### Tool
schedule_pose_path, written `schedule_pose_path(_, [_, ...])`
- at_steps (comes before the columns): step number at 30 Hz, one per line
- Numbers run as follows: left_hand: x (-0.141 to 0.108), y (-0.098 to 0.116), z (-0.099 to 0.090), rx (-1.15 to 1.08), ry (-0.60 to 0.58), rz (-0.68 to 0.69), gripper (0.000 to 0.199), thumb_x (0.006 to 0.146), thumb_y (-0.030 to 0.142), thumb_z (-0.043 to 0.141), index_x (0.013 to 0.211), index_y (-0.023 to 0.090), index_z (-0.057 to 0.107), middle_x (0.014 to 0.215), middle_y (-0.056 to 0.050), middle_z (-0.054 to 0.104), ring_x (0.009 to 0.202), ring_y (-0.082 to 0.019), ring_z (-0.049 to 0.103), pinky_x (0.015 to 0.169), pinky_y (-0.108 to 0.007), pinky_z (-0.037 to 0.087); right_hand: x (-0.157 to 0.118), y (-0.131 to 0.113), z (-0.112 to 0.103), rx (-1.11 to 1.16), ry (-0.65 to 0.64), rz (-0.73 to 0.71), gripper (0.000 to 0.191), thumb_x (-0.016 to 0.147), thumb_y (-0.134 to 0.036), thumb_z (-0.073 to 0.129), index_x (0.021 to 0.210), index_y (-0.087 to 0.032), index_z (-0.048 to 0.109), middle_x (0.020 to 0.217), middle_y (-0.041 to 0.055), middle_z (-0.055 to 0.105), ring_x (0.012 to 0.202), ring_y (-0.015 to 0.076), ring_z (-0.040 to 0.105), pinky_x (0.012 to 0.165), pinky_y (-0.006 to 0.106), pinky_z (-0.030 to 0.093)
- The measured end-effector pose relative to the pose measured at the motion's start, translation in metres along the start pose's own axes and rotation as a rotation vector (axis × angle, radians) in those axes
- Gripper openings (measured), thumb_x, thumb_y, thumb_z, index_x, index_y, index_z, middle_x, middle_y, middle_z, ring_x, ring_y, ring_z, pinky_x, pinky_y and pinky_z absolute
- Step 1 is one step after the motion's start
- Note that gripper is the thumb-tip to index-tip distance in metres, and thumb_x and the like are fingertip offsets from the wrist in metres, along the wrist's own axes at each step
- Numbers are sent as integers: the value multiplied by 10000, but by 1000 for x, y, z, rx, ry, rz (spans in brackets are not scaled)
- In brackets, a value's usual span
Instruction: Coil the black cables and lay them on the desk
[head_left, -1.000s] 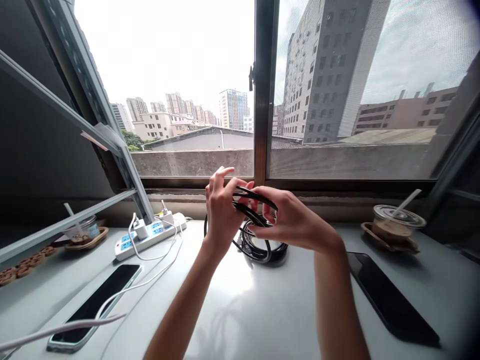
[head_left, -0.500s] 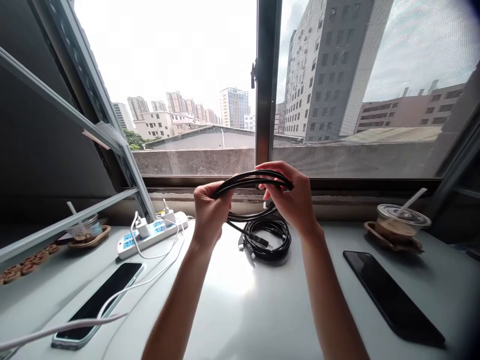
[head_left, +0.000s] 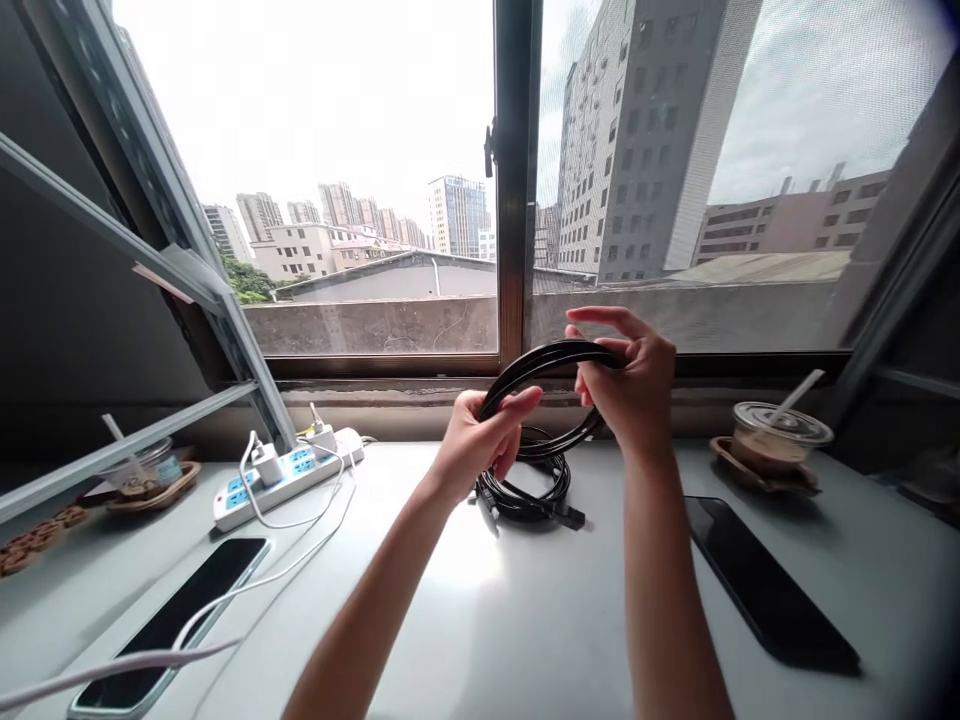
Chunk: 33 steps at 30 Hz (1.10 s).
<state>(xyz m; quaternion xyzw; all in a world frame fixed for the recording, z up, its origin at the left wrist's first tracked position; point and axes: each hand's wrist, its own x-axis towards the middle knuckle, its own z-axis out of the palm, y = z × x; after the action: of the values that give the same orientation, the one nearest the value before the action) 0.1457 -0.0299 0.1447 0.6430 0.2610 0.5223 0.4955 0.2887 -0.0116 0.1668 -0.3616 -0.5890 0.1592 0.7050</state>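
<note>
A black cable is looped into a coil and held up above the white table. My left hand grips the coil's left side, its thumb lying over the strands. At the coil's right side, my right hand pinches the strands, with the index finger raised off them. Beneath the held loop, a second coil of black cable rests on the table, partly hidden by my left hand and the loop. A dark connector shows at its right edge.
On the left are a white power strip with plugs and white cords, a phone and a cup. A black phone and an iced drink are on the right. A window frame stands behind.
Both hands have shifted right with the held coil, which now looks rounder. My right index finger has lifted away from the strands. The view has shifted slightly.
</note>
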Motion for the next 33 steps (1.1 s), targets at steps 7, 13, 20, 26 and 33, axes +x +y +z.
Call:
schedule_pose_path(7, [5, 5, -10, -144, 259, 92, 625, 488, 497, 820, 402, 160, 301, 322, 109, 226, 283, 15, 176, 300, -178, 72, 0, 9, -6, -273, -215, 40, 185, 728, -336, 617, 699, -160, 664, 628, 9, 652, 588, 133, 593, 555, 231, 419])
schedule_pose_path(13, [3, 8, -15, -151, 304, 223, 731, 588, 657, 682, 350, 152, 209, 295, 88, 173, 241, 10, 161, 285, -200, 50, -7, -2, -6, -306, -318, 133, 253, 783, -390, 601, 708, -162, 682, 637, 24, 670, 612, 154, 615, 593, 250, 422])
schedule_pose_path(20, [1, 6, -8, -171, 336, 282, 727, 627, 620, 683, 369, 154, 189, 330, 81, 154, 265, -3, 156, 283, -220, 57, -10, -8, -8, -211, -287, 12, 265, 840, -417, 569, 890, -180, 676, 641, 18, 654, 575, 152, 618, 588, 264, 452])
schedule_pose_path(26, [5, 4, -13, -191, 358, 259, 700, 641, 626, 665, 384, 159, 211, 316, 92, 176, 251, 3, 164, 286, -194, 49, -10, -6, -14, 148, -570, 158, 338, 864, -453, 528, 956, -138, 609, 544, -9, 610, 506, 125, 599, 520, 236, 461])
schedule_pose_path(33, [14, -4, -22, -104, 489, 191, 538, 677, 548, 690, 528, 176, 332, 384, 112, 254, 300, -2, 198, 309, -172, 87, -10, -2, -19, 110, -978, 198, 442, 881, -413, 527, 1232, -144, 523, 584, 3, 657, 607, 167, 652, 648, 296, 518])
